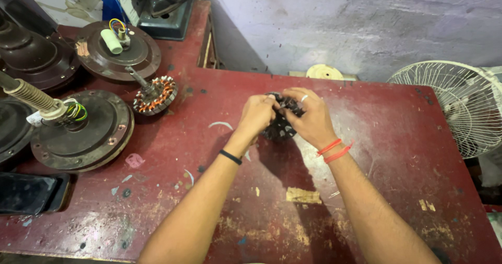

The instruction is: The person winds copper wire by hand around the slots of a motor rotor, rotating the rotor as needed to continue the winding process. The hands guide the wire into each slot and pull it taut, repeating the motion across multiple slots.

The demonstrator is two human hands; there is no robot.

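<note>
Gripping a dark, round, slotted metal stator core [280, 125] between them, the left hand [257, 115] and right hand [309, 118] hold it just above the worn red bench [366, 191]. Fingers of both hands are clenched on its upper rim, equally near, its disc face tilted toward the person.

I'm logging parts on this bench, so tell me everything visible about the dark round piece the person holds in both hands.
The dark round slotted metal core looks like a bare fan stator: blackish, ring-shaped, with teeth around its rim and no copper winding that can be seen. It is tilted, held just above the worn red table, near the middle. The left hand grips its left upper edge and the right hand covers its right side, fingers at the top. Much of it is hidden by the hands.
</note>
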